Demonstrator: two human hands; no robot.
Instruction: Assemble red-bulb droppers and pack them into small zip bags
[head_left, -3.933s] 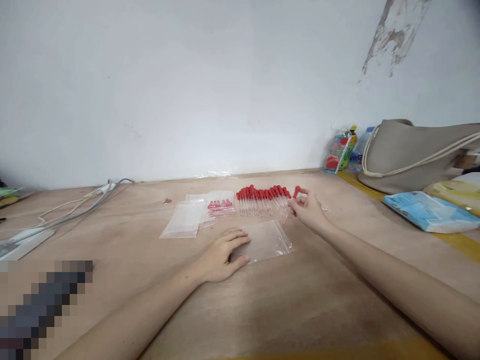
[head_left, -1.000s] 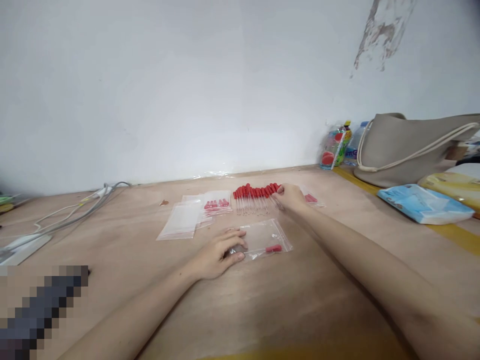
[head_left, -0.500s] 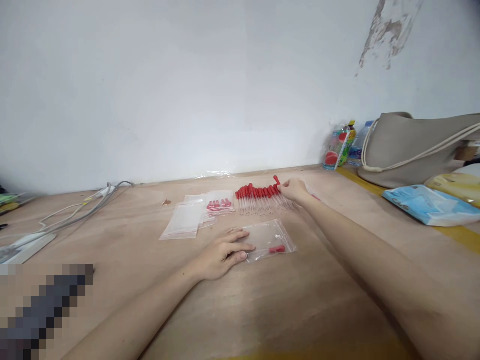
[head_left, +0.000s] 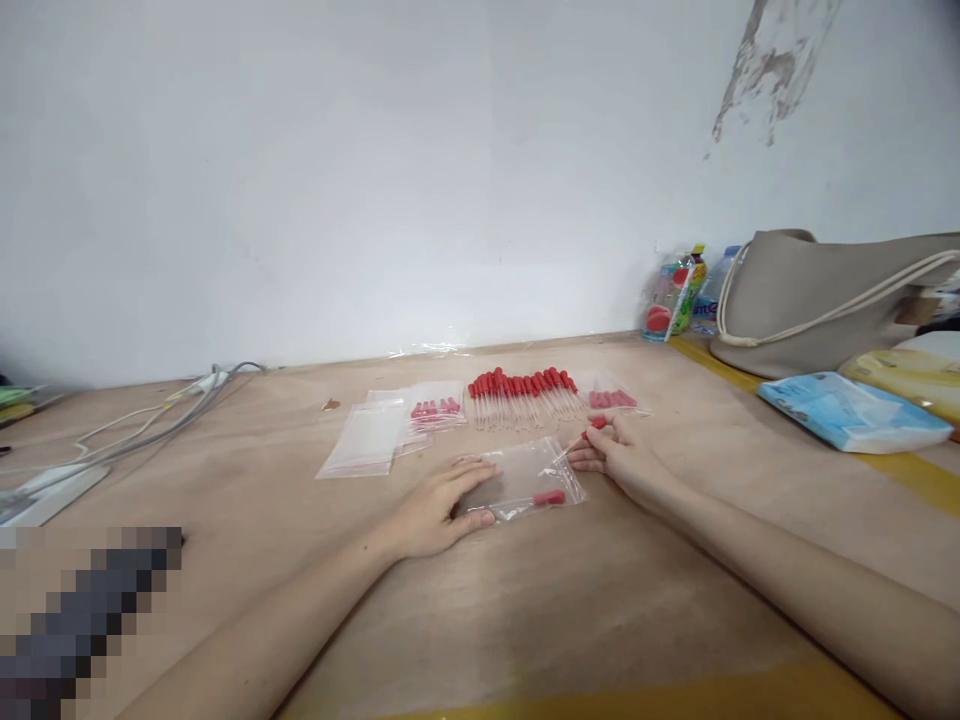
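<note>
My left hand (head_left: 442, 505) rests on a clear zip bag (head_left: 517, 472), its fingers stretched out and apart. Inside that bag lies one dropper with a red bulb (head_left: 550, 497). Between the fingers of my right hand (head_left: 619, 450) is another dropper (head_left: 595, 428), held by its red bulb end, the thin clear tube slanting down to the left at the bag's right edge. A row of loose droppers (head_left: 521, 385) with red bulbs lies behind the bag. To its left, a filled bag (head_left: 436, 408) shows several red bulbs, and a second filled bag (head_left: 613, 398) sits at the row's right.
Flat clear bags (head_left: 365, 435) overlap on the left of the wooden table (head_left: 480, 620). Grey cables (head_left: 202, 420) and a power strip lie farther left. On the right are drink bottles (head_left: 667, 300), a grey bag (head_left: 817, 300) and a blue packet (head_left: 851, 410).
My right hand has come from the row back toward me with a dropper, now at the bag's right edge. The filled bag behind it has come into view. My left hand stays on the bag.
</note>
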